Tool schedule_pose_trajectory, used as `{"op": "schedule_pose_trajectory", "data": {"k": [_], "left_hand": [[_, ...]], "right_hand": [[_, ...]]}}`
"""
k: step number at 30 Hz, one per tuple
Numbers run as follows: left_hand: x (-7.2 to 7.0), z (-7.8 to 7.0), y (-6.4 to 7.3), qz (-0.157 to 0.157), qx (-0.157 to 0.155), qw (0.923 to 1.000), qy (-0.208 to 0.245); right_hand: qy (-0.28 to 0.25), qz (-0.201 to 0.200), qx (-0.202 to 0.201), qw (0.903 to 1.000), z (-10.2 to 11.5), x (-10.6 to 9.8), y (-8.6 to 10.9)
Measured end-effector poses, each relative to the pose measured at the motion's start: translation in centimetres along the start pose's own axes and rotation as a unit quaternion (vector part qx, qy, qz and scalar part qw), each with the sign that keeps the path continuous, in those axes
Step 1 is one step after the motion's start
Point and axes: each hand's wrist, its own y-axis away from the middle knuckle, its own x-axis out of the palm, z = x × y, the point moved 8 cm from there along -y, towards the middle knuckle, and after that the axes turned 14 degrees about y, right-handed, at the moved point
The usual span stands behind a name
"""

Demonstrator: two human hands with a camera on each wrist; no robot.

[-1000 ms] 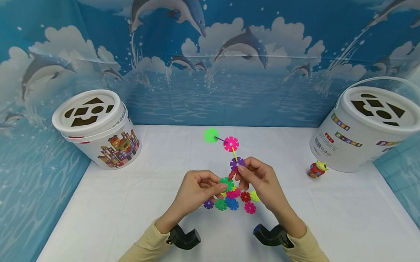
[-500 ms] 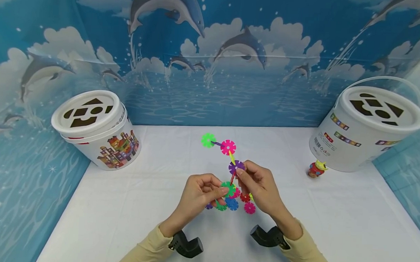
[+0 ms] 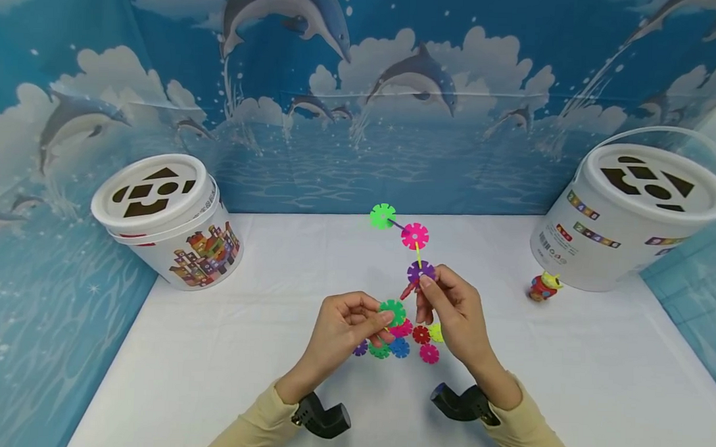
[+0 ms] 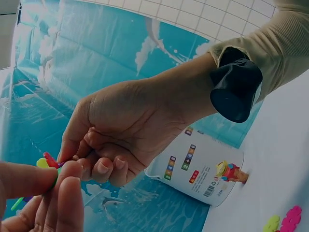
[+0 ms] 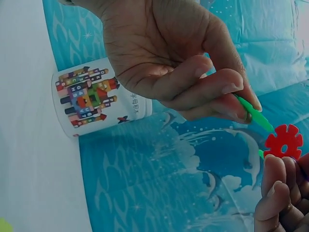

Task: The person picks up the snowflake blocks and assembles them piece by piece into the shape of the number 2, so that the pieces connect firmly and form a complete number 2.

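**Notched discs pinched between two hands over a white table**

Just left of centre, low in the head view, the left hand (image 3: 348, 323) pinches a green notched disc (image 3: 393, 313) between thumb and fingertips. To its right, the right hand (image 3: 454, 309) grips a purple notched disc (image 3: 420, 272) likewise, its chain rising to a bright green disc (image 3: 382, 216) at mid-frame.

I'd judge these plastic pieces light, slick and fairly stiff, with slotted joints the weak spots; best pinched on the flat faces near a joint.

At frame left, the lidded bucket (image 3: 167, 229) shows a castle of lettered blocks; its side characters are too small for me. At frame right, the handled bucket (image 3: 607, 216) carries coloured character strips and a barcode (image 3: 545, 242); I can't make out a brand.
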Motion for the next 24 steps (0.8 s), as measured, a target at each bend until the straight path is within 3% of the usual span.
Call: {"op": "schedule_pose_trajectory", "data": {"k": [8, 19, 24], "left_hand": [[-0.6, 0.1, 0.0, -0.027, 0.002, 0.9991, 0.033], [-0.5, 0.0, 0.1, -0.018, 0.005, 0.9990, 0.041], [-0.7, 0.0, 0.3, -0.027, 0.015, 0.9988, 0.037]], "right_hand": [[0.004, 0.000, 0.005, 1.0000, -0.3, 0.4, 0.2], [0.016, -0.004, -0.021, 0.9996, 0.1, 0.9, 0.4], [0.014, -0.006, -0.024, 0.9996, 0.4, 1.2, 0.4]]}}
